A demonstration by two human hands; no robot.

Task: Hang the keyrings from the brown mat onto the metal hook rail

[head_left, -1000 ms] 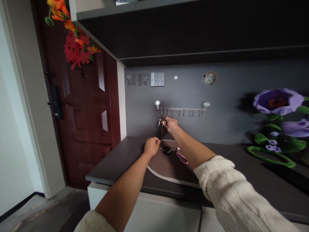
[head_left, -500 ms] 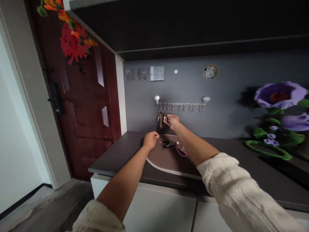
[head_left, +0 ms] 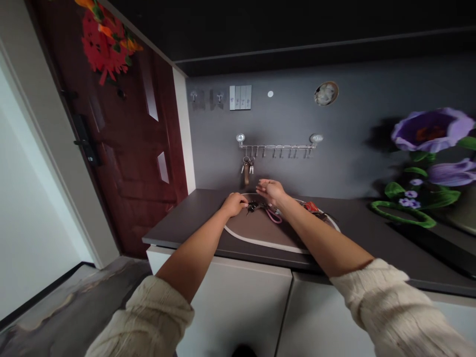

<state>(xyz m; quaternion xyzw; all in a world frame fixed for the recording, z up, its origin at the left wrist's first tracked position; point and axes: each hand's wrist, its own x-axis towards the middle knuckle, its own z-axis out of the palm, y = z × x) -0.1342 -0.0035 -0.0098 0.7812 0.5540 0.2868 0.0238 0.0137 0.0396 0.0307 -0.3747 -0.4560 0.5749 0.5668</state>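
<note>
Above the counter, my right hand (head_left: 270, 191) is open, its fingers stretched toward the left with nothing in them. It is a little below and right of two sets of keys (head_left: 247, 171), one with a brown strap, which hang from the left end of a clear hook rail (head_left: 277, 147). My left hand (head_left: 235, 204) is low over a brown mat with a white rim (head_left: 256, 242). Its thumb and fingers are curled together beside a bunch of dark keys (head_left: 253, 206); whatever they pinch is hidden. A pink loop strap (head_left: 274, 217) lies near those keys.
Behind my right forearm, a red item (head_left: 311, 206) and dark things lie on the mat. Purple fabric flowers (head_left: 433, 130) stand on the counter at the right. A dark cabinet (head_left: 297, 29) overhangs the wall. A dark red door (head_left: 148, 163) is at the left.
My right hand has come away from the hanging keys, moved down and opened. My left hand is now closer to the dark keys on the mat. The view has tilted slightly down.
</note>
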